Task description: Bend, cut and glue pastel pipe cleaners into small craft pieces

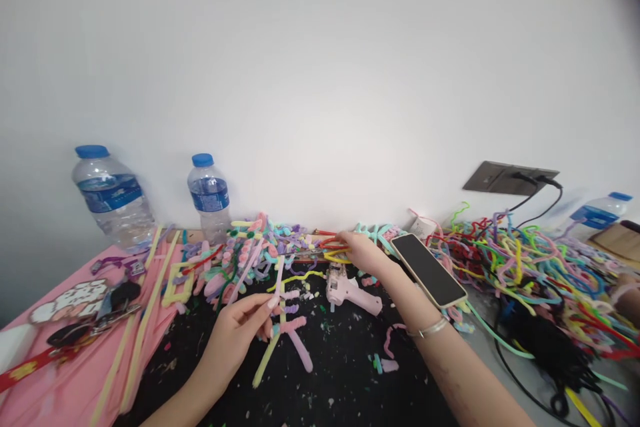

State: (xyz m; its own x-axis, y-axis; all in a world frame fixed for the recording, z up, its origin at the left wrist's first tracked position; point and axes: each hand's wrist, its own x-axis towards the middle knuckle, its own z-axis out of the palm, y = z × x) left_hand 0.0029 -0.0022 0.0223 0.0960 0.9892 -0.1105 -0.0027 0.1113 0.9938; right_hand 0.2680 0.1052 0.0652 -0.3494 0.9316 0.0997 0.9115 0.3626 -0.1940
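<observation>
My left hand (245,323) pinches a pale lilac pipe cleaner (280,277) between thumb and fingertips. Just beneath those fingers, pink and purple coiled pieces (293,325) join onto a yellow-green stem (267,360), and a lilac stem (301,351) slants off to the right. My right hand (363,252) reaches to the back of the table, its fingertips at red and yellow strips (330,247); its fingers are partly hidden, so a grip cannot be made out. Under that hand a pale pink glue gun (353,293) lies on the black mat (340,380).
Two water bottles (209,197) stand left by the wall. A phone (430,270) lies beside my right forearm. Tangled pipe cleaners (520,267) heap up on the right, near plugged-in cables (537,190) and another person's hand (627,300). Keys (95,327) rest on pink sheets (60,287).
</observation>
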